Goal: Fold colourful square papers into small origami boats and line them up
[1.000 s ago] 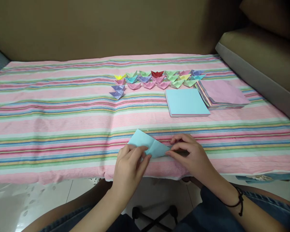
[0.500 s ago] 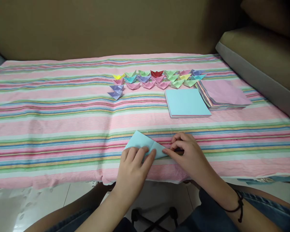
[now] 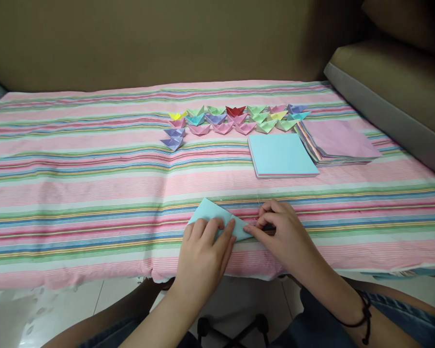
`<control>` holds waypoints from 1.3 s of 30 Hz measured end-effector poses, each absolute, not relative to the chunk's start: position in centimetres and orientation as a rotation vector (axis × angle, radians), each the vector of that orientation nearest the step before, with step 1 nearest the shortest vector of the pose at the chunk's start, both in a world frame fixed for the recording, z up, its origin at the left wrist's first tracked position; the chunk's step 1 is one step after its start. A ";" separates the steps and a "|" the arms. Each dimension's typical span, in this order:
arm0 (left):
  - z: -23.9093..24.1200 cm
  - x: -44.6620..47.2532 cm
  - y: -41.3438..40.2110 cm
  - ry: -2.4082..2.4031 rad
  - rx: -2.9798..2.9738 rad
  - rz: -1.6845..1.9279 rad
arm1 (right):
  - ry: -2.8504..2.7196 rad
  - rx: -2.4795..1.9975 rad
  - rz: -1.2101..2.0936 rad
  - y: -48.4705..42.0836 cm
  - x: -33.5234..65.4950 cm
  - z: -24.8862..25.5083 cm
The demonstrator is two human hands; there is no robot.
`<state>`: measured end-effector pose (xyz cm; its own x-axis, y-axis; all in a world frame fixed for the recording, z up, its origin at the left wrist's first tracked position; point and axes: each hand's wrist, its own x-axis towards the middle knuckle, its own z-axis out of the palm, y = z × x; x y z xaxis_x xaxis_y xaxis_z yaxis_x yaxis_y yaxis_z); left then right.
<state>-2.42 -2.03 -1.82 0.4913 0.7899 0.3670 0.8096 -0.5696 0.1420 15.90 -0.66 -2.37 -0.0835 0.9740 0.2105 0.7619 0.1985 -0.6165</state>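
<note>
A folded sheet of light blue origami paper (image 3: 209,210) lies on the striped cloth near the front edge, one corner pointing away from me. My left hand (image 3: 203,244) lies over its near side, with bent fingers holding it down and hiding part of it. At the paper's right tip, my right hand (image 3: 282,227) has its thumb and index finger closed on the point. The other fingers of that hand are curled above the cloth.
Several small folded paper boats (image 3: 223,127) in mixed colours stand in rows farther back. Right of centre lie a stack of light blue paper (image 3: 282,154) and a looser stack topped with pink-purple paper (image 3: 344,139). A sofa cushion (image 3: 391,92) borders the right side.
My left thumb and index finger have shifted slightly on the paper, around its centre crease. My right hand stays at the tip. The view has moved very slightly.
</note>
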 end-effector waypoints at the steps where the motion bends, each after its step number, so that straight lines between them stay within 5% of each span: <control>1: -1.8 -2.4 -2.0 -1.437 -2.671 -0.617 | -1.898 -1.617 0.472 -0.6 15.9 -2.3; 39: -1.8 -2.4 -1.9 -1.515 -2.715 -0.606 | -1.899 -1.631 0.408 -0.6 15.9 -2.4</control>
